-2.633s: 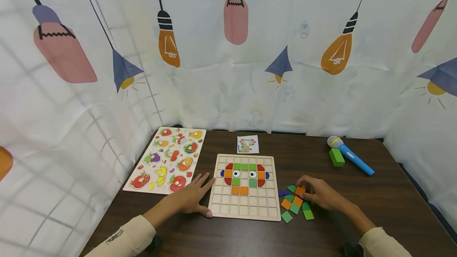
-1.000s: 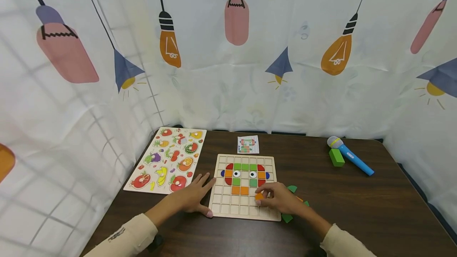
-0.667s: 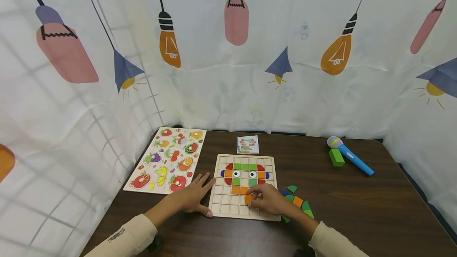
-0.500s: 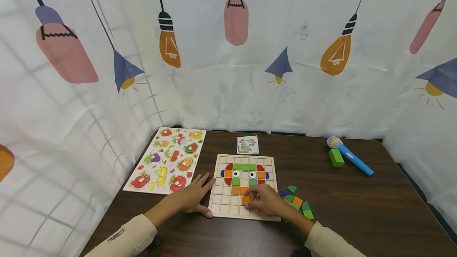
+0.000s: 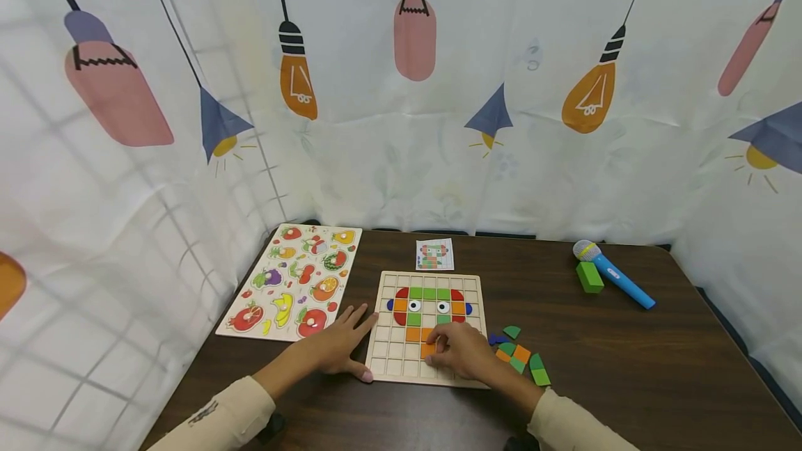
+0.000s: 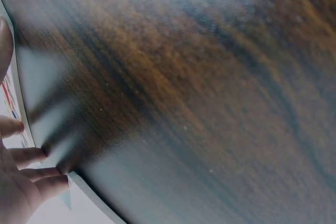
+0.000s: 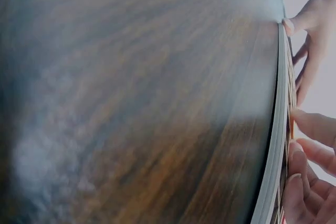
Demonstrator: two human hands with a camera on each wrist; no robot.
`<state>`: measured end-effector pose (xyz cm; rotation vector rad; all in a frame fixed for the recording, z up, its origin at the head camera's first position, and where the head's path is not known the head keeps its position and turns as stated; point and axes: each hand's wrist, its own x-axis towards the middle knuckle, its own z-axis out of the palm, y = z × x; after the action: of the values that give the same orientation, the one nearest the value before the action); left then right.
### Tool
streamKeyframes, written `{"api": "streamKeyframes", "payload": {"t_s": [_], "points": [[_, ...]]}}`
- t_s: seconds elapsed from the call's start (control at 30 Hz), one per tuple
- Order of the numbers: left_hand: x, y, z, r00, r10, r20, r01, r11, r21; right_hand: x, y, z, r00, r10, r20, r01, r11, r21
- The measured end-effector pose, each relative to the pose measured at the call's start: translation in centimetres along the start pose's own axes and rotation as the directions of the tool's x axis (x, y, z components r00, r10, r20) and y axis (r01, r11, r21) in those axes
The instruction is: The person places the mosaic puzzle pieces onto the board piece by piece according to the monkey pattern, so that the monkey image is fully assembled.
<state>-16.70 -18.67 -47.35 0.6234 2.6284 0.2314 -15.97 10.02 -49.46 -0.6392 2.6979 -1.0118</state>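
Note:
A wooden grid board (image 5: 391, 368) lies on the table, bearing red, green, orange and blue tiles and two eye tiles. My left hand (image 5: 335, 346) is spread flat at its left edge, thumb and fingertips against the rim; the left wrist view has its fingers (image 6: 29, 156) extended. Over the board's middle, my right hand (image 5: 465, 349) pinches an orange square tile (image 5: 427, 351) between thumb and fingertips, down at a cell just below the row of orange tiles (image 5: 413, 334). The right wrist view shows those fingertips (image 7: 302, 150) at the board's surface.
Loose tiles (image 5: 521, 353) in green, orange and blue lie right of the board. A small picture card (image 5: 434, 254) sits behind it. The fruit puzzle board (image 5: 294, 273) is to the left; a green block (image 5: 590, 277) and blue toy microphone (image 5: 623, 280) are at the back right.
My right hand has carried an orange tile from the loose pile leftward onto the board, then lowered it to a cell under the orange row. The left hand has stayed at the board's edge.

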Motion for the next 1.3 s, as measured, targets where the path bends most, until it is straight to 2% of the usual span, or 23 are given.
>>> {"api": "streamKeyframes", "payload": {"t_s": [0.23,0.37,0.47,0.6,0.77,1.0,1.3], "points": [[0.1,0.0,0.1,1.0,-0.006,0.0,0.006,1.0,0.005,0.0,0.0,-0.3,1.0,-0.024,0.002,0.024,1.0,-0.001],[0.2,0.0,0.1,1.0,-0.003,0.0,0.003,1.0,0.01,0.0,0.4,-0.6,0.997,-0.074,0.029,0.073,0.997,0.027],[0.2,0.0,0.2,1.0,0.003,-0.001,-0.003,1.0,0.015,-0.3,1.4,-1.4,0.99,-0.137,0.044,0.134,0.99,0.054],[0.1,0.0,0.1,1.0,0.013,-0.006,-0.013,1.0,0.014,-1.2,3.3,-3.2,0.982,-0.181,0.061,0.174,0.979,0.105],[0.1,-0.2,0.0,1.0,0.025,-0.012,-0.025,1.0,0.01,-3.1,6.3,-5.6,0.985,-0.162,0.06,0.152,0.979,0.135],[0.0,-0.3,0.0,1.0,0.022,-0.012,-0.022,1.0,0.006,-5.8,10.1,-7.9,0.987,-0.155,0.029,0.153,0.985,0.081],[0.0,-0.4,0.1,1.0,0.026,-0.013,-0.026,1.0,0.006,-7.7,12.0,-9.5,0.988,-0.149,0.045,0.147,0.987,0.058]]}}
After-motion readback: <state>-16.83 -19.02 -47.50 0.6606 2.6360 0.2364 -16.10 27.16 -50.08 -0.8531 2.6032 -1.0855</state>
